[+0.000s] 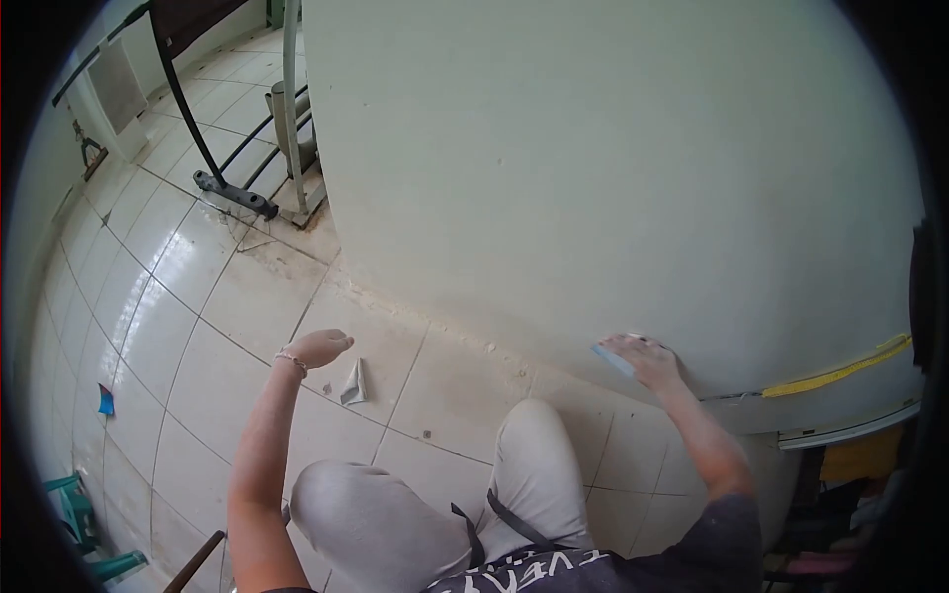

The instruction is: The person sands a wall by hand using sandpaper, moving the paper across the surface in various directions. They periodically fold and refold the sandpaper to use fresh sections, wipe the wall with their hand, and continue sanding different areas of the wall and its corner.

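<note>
Gripping a thin, flat light-blue pad (614, 360) against the broad pale painted wall (593, 198) at 4 o'clock, the right hand (647, 361) could honestly lose it if finger pressure slackens, while the left hand (321, 348) hangs at 8 o'clock, can't tell if clenched.

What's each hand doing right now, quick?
Left hand: can't tell if it's open or closed; nothing shows in it.
Right hand: holding a blue pad against the wall.
</note>
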Demonstrator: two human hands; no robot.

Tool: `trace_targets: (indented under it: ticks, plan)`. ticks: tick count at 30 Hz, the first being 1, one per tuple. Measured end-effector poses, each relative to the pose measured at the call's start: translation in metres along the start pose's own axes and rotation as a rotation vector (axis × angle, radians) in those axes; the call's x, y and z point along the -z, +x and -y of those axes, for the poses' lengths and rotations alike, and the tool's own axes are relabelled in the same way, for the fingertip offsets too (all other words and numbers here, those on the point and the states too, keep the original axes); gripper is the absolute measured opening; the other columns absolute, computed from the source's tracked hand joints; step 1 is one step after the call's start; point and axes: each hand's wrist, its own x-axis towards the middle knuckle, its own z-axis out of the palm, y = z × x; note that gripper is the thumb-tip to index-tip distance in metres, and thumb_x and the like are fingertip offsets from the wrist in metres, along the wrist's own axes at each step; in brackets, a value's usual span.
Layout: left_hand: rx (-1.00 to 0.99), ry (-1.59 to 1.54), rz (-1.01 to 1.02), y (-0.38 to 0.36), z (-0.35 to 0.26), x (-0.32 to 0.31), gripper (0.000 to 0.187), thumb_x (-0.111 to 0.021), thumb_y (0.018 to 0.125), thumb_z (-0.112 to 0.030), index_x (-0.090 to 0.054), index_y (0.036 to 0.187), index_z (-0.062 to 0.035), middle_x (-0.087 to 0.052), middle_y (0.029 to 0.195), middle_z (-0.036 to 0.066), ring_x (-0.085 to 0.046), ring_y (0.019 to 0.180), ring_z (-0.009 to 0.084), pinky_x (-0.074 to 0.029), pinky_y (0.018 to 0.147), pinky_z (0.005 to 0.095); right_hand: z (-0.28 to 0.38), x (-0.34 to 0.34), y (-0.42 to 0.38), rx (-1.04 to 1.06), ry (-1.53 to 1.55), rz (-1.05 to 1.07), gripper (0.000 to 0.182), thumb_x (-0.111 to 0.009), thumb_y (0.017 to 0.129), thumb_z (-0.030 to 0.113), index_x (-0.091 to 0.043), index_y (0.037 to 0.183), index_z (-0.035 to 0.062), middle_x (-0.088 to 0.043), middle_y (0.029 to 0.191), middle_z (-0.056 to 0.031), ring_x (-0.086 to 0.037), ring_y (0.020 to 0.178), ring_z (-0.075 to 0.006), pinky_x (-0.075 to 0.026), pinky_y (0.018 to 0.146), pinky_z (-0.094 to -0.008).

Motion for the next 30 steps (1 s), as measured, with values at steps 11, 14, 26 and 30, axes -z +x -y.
trace_targets:
  ticks: [11,14,26,30]
  plan:
    - [0.028,-0.337,-0.166,-0.023,0.041,-0.095,0.055,-0.051,0.100,-0.041,-0.063,0.128,0.0042,-0.067,0.123,0.028,-0.062,0.119,0.0406,-0.047,0.102,0.0426,0.101,0.098,0.314,-0.067,-0.218,-0.264,0.082,-0.043,0.094,0.031,-0.006,0.166,0.0192,0.001,0.174,-0.0016,0.004,0.159,-0.0291,0.003,0.128,-0.0494]
    - [0.063,-0.274,-0.225,-0.028,0.053,-0.116,0.055,-0.050,0.100,-0.043,-0.059,0.135,-0.0017,-0.062,0.134,0.023,-0.059,0.125,0.0375,-0.041,0.107,0.0478,0.159,0.100,0.410,-0.061,-0.205,-0.327,0.080,-0.041,0.097,0.036,-0.005,0.166,0.0164,0.003,0.173,-0.0035,0.004,0.159,-0.0287,0.002,0.128,-0.0501]
    - [0.185,-0.414,-0.416,-0.031,0.110,-0.172,0.046,-0.049,0.102,-0.042,-0.065,0.128,-0.0071,-0.065,0.126,0.017,-0.054,0.123,0.0376,-0.037,0.108,0.0516,0.104,0.024,0.130,0.356,-0.150,0.064,0.078,-0.044,0.097,0.023,-0.006,0.166,0.0239,-0.005,0.173,0.0056,-0.003,0.158,-0.0173,0.001,0.128,-0.0429]
    - [0.278,-0.382,-0.440,-0.027,0.094,-0.174,0.042,-0.052,0.101,-0.040,-0.065,0.127,-0.0109,-0.061,0.132,0.014,-0.047,0.126,0.0393,-0.035,0.109,0.0516,0.075,-0.005,0.035,0.343,-0.109,0.128,0.084,-0.050,0.093,0.020,-0.009,0.165,0.0332,-0.014,0.171,0.0125,-0.012,0.156,-0.0139,0.001,0.127,-0.0425]
